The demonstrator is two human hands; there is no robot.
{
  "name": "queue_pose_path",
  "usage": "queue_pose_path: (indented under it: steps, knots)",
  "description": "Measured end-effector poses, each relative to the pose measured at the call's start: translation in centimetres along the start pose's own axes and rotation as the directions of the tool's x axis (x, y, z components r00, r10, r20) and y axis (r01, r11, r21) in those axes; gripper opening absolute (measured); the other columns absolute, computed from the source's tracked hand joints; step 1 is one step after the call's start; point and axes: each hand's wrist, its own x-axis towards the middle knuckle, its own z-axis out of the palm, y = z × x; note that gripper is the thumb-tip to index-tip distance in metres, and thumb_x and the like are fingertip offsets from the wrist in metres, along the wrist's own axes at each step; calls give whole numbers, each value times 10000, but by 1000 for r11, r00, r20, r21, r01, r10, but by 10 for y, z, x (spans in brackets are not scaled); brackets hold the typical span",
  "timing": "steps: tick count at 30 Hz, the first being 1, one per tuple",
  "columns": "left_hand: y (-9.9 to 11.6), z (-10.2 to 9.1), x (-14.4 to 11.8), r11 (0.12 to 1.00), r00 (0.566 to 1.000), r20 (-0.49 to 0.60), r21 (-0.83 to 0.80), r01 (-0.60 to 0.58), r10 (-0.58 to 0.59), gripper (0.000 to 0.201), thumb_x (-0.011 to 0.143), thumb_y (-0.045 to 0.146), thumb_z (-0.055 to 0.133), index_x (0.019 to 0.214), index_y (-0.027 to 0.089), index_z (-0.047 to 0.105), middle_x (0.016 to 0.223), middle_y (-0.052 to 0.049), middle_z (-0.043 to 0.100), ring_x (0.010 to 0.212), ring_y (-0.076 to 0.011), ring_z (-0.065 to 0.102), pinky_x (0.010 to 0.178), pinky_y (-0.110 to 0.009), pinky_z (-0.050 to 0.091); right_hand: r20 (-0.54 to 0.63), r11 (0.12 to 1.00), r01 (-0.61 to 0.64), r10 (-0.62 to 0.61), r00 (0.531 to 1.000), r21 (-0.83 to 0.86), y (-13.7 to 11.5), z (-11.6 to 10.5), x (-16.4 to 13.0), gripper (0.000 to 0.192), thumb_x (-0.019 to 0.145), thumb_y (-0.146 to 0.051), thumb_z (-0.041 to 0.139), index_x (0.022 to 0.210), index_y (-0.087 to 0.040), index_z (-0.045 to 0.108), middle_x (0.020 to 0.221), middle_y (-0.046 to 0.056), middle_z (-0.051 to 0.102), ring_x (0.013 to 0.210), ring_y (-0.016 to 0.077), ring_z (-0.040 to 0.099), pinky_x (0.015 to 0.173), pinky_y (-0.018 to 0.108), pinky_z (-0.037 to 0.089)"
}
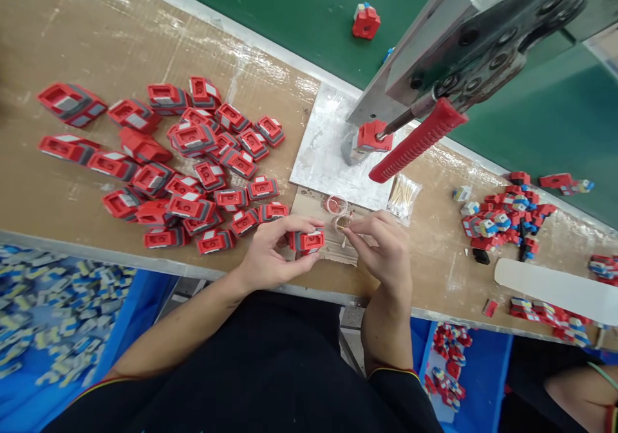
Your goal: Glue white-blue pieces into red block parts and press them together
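Note:
My left hand [270, 256] is closed around a red-and-grey plastic toy part [308, 240], its hollow side facing up. My right hand [386, 246] pinches a thin cotton swab [344, 228] over a small clear cup [340, 221]. Just behind that cup stands another small cup [336, 204] with reddish contents. Both cups rest on a piece of cardboard [309, 204]. A large heap of similar red-and-grey parts [193, 138] lies left of my hands. A clear bag of cotton swabs [404, 196] sits beyond my right hand.
A toggle clamp with a red handle [419, 142] presses on a red part [373, 136] over a white plate [318, 143]. Red-and-blue toy pieces [506, 211] are piled at right. Blue bins [149, 298] stand below the table edge. Another person's arm [579, 388] shows lower right.

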Motion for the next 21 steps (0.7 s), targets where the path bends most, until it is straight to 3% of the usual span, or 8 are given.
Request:
queue_pose_path:
  steps: [5,7,14,21]
  knots:
    - [0,1,1,999,999,23,20,-29,28,314,812,93,842,1089,194,734,1165,-131,841,1019,-214,833,821,-240,659,-278,981,24,31,960,193,-19,-7,-2,184,917,-110,791,884,-251,677,753,-19,786,619,176,697,589,351,542]
    - [1,0,2,999,999,41,37,-33,31,295,821,102,838,1082,191,734,1171,-137,840,1015,-215,834,803,-239,661,-328,971,75,5,945,229,-25,-6,-1,168,927,-138,793,886,-247,671,751,-19,794,595,172,696,572,352,533]
    - [2,-2,3,998,997,65,57,-40,36,279,832,107,834,1080,189,736,1168,-146,837,1013,-219,836,820,-257,671,-246,967,117,-60,967,225,-30,5,9,168,964,-142,761,883,-245,656,747,-11,802,627,169,729,562,334,561]
    - [0,-1,2,995,997,45,74,-64,61,287,826,100,840,1076,191,731,1153,-148,839,1030,-227,835,897,-300,677,-174,958,137,-95,980,250,-30,1,9,176,984,-156,745,858,-230,647,741,0,798,613,149,708,566,312,574]
